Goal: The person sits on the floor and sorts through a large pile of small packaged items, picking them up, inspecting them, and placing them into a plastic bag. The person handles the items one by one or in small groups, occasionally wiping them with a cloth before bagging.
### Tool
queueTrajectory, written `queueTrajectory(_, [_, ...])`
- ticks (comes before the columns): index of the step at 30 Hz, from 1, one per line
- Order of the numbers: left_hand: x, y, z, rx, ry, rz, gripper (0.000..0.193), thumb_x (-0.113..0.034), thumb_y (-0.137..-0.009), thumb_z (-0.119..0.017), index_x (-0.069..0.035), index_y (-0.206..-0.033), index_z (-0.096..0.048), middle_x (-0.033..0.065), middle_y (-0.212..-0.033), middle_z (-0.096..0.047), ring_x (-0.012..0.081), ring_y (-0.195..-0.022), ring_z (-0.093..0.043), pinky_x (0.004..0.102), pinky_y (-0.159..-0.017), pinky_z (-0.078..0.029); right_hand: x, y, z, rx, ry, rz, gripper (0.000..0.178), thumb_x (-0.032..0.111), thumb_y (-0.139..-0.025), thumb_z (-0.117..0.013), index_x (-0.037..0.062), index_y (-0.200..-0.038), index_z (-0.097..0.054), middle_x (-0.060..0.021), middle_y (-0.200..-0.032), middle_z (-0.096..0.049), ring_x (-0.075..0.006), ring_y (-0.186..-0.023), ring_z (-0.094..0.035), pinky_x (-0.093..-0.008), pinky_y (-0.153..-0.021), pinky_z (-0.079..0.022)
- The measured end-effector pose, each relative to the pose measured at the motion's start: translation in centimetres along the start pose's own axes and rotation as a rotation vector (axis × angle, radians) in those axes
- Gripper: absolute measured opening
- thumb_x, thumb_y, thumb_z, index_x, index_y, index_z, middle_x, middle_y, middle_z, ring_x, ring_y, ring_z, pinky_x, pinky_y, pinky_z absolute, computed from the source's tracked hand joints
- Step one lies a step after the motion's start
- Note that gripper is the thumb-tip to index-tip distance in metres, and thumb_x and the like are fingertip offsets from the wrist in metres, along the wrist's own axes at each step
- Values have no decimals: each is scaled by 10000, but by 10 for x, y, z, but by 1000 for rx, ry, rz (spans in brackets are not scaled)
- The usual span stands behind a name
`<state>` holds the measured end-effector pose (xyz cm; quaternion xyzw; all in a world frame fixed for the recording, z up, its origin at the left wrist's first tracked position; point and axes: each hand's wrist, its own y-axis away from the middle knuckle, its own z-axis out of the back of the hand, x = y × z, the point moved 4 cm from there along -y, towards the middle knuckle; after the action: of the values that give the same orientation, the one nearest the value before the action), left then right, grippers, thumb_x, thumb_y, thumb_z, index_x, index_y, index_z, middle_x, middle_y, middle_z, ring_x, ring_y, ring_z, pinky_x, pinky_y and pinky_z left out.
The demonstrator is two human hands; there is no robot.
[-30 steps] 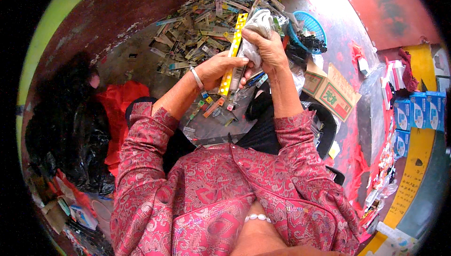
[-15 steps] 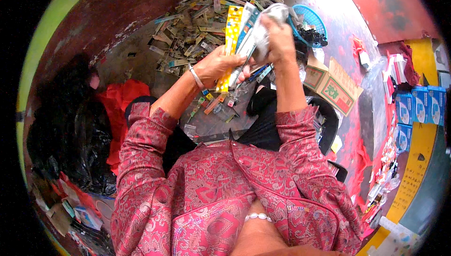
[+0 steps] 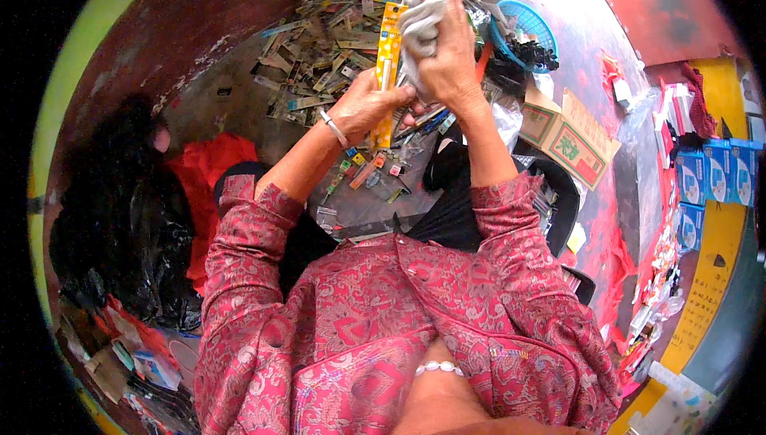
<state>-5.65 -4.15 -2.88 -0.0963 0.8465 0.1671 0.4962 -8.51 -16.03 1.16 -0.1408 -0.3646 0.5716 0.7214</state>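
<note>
My left hand [image 3: 361, 109] is closed around a flat, narrow yellow packet [image 3: 388, 40] with pale dots, held upright over the floor. In my right hand [image 3: 452, 64] is a bunched greyish-white cloth [image 3: 423, 29], pressed against the packet's right side. The cloth and my fingers hide most of that side, so I cannot tell what else lies behind it. Beyond both hands spreads a big heap of slim flat packets [image 3: 327, 60]. Below my left hand lie several small packets [image 3: 367, 172] with coloured ends.
A blue plastic basket [image 3: 542, 24] with black items stands at the far right. Nearer are an open cardboard box [image 3: 570, 144] and a clear plastic bag [image 3: 507, 125]. Black plastic sheeting [image 3: 120, 227] and red plastic [image 3: 209, 179] lie to the left. Blue boxes [image 3: 718, 172] are stacked at the right.
My right hand has moved left with the cloth, which now covers the blue packet seen earlier beside the yellow one. My left hand keeps its hold, nearly in place.
</note>
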Motion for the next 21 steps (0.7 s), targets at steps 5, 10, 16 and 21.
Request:
queueTrajectory(5, [6, 1, -1, 20, -82, -48, 200, -147, -792, -552, 4, -915, -508, 83, -729, -590, 112, -561, -537, 242, -525, -461, -53, -10, 8, -162, -260, -291, 319, 163, -696, -551, -1, -962, -490, -186, -963, -520, -334, -883, -505, -380, -749, -395])
queueTrajectory(10, [-7, 4, 9, -71, 127, 16, 199, -128, -788, -535, -11, -945, -501, 83, -730, -594, 109, -543, -533, 231, -499, -455, -87, -7, 32, -385, -832, -821, 173, 79, -746, -555, -38, -871, -530, -117, -796, -580, -151, -651, -546, -302, -548, -437])
queueTrajectory(16, [6, -5, 14, -99, 158, 57, 193, -74, -792, -497, 13, -965, -498, 114, -754, -592, 123, -550, -543, 249, -471, -467, 0, -3, 16, 42, -621, -104, 468, 73, -714, -536, 14, -1166, -429, -136, -1124, -508, -269, -1057, -467, -366, -909, -334])
queueTrajectory(21, [1, 3, 4, -45, -3, 64, 142, -77, -779, -515, -2, -899, -518, 76, -712, -583, 110, -551, -539, 232, -500, -462, 4, -8, 11, -11, 2, 23, 603, 143, -650, -534, 72, -1224, -365, -204, -1263, -329, -358, -1180, -297, -472, -963, -210])
